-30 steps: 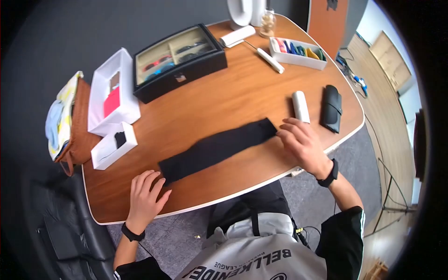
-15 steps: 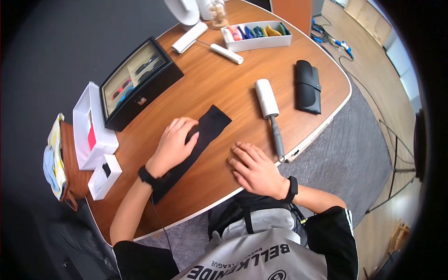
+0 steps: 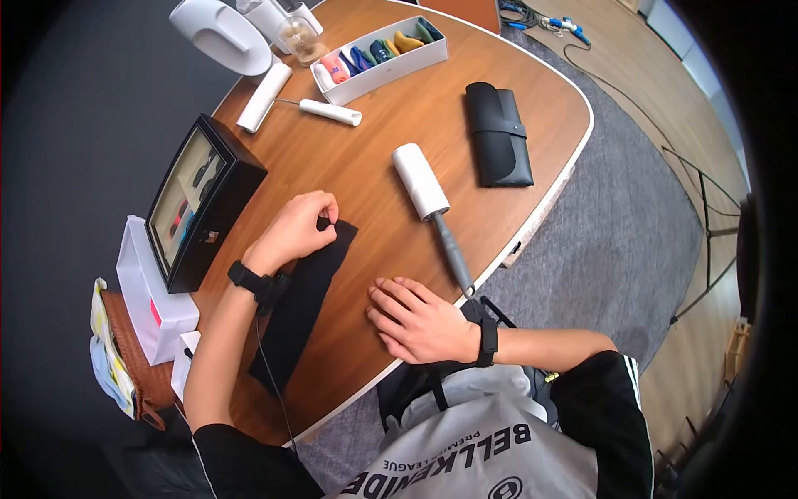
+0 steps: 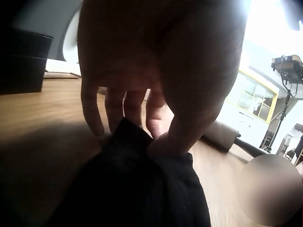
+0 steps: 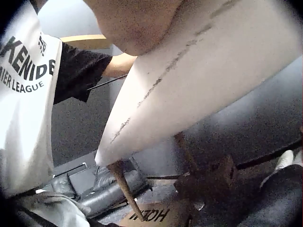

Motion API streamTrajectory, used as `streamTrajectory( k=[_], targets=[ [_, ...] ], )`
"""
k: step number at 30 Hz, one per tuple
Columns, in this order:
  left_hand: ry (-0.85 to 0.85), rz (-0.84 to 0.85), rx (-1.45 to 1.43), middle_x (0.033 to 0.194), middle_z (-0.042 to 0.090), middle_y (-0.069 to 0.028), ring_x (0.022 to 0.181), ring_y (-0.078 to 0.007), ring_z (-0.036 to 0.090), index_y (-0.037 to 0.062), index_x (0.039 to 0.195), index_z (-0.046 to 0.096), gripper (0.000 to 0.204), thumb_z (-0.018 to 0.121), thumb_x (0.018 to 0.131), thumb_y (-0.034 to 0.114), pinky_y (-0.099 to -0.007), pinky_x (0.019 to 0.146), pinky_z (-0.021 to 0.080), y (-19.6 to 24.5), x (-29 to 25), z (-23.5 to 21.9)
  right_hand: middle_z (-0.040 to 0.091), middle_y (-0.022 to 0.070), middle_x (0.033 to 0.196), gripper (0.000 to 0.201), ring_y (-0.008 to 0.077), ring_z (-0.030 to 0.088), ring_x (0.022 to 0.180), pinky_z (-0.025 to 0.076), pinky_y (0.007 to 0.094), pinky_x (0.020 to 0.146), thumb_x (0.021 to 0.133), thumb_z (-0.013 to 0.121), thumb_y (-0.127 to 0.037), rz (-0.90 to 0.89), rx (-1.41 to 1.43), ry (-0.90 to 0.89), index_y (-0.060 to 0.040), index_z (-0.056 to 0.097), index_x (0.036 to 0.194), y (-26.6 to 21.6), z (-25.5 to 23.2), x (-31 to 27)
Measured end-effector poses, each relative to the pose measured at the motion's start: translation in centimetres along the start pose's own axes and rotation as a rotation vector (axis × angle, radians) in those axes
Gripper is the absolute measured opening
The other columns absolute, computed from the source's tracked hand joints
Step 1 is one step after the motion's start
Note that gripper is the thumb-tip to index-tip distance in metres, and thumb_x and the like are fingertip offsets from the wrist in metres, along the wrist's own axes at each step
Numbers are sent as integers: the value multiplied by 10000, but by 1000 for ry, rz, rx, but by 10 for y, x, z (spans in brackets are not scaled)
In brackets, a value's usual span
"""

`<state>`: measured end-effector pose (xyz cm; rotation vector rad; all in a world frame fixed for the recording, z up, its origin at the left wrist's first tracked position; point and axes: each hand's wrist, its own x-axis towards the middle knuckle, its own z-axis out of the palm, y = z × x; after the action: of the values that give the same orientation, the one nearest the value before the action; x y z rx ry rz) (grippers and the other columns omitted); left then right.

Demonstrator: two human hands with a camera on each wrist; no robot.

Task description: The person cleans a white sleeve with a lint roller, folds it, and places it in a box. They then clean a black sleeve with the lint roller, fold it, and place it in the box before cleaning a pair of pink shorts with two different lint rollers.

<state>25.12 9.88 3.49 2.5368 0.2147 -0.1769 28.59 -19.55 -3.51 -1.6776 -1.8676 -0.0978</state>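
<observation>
My left hand [image 3: 295, 229] pinches the far end of a long flat strip of black cloth [image 3: 299, 312], perhaps an arm sleeve. In the left wrist view, thumb and fingers meet at a raised fold of this cloth [image 4: 137, 189]. The rest of the strip runs back along the wooden table toward its front edge, partly behind my forearm. My right hand [image 3: 428, 324] rests near that edge with fingers spread and relaxed, holding nothing. Beyond it lies a lint roller [image 3: 422, 183] with a grey handle. The right wrist view mostly shows the table's pale underside [image 5: 189, 90].
A black glasses case [image 3: 499, 137] lies at the right. A sock box [image 3: 382, 62], a second white roller [image 3: 266, 98] and a glass jar [image 3: 301, 41] stand at the back. On the left are a black display box [image 3: 208, 200], white boxes [image 3: 158, 299] and a brown basket [image 3: 133, 349].
The left hand has moved from the cloth's near end to its far end and grips it. The right hand has drawn back from beside the lint roller toward the front edge. The view has turned right.
</observation>
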Motion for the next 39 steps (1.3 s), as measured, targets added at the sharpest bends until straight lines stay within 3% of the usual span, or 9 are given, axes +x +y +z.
streamTrajectory(
  k=[1, 8, 10, 15, 24, 26, 39],
  targets=[
    [15, 33, 31, 844, 646, -149, 794, -298, 665, -15, 884, 598, 150, 698, 772, -12, -379, 757, 542, 1, 0, -2, 606, 228, 1361, 457, 382, 556, 1322, 418, 498, 1155, 934, 602, -343, -2, 2, 0, -2, 628, 1237, 0, 0, 0],
    [153, 98, 110, 876, 652, -144, 849, -314, 669, -10, 937, 628, 152, 698, 802, -18, -387, 783, 534, 26, -27, -31, 607, 224, 1363, 464, 379, 555, 1330, 418, 498, 1155, 929, 599, -341, -9, -16, -9, -5, 625, 1247, 0, 0, 0],
    [213, 166, 293, 896, 655, -136, 884, -317, 668, 0, 963, 642, 166, 705, 811, -18, -382, 815, 526, 38, -54, -42, 613, 204, 1368, 458, 368, 557, 1336, 412, 487, 1157, 928, 594, -339, -1, -33, -13, -18, 633, 1254, -1, 0, 0],
    [249, 50, 400, 911, 625, -107, 924, -297, 631, 22, 1168, 679, 399, 710, 780, -64, -399, 847, 502, 58, -139, -51, 612, 189, 1391, 451, 352, 550, 1350, 409, 485, 1155, 918, 611, -336, 8, -68, -52, -50, 654, 1265, -3, -2, 1],
    [278, 120, 599, 1027, 616, -114, 1019, -337, 622, 26, 1017, 680, 344, 768, 689, -28, -461, 879, 495, 28, -257, -11, 599, 197, 1408, 441, 372, 542, 1349, 428, 488, 1119, 888, 628, -255, -11, -101, -106, -42, 663, 1273, -8, -6, 6],
    [310, 125, 646, 976, 609, -93, 1009, -294, 625, 26, 977, 685, 186, 701, 792, 25, -428, 885, 507, 25, -269, -4, 599, 196, 1404, 443, 375, 539, 1351, 430, 490, 1116, 886, 623, -248, -14, -103, -107, -42, 661, 1277, -9, -5, 6],
    [449, 94, 620, 991, 625, -102, 992, -306, 644, 18, 970, 693, 200, 724, 773, 8, -439, 848, 526, 11, -320, 18, 588, 208, 1401, 462, 400, 538, 1339, 440, 516, 1097, 855, 613, -195, -12, -148, -135, -43, 655, 1290, -16, -5, 9]
  ],
)
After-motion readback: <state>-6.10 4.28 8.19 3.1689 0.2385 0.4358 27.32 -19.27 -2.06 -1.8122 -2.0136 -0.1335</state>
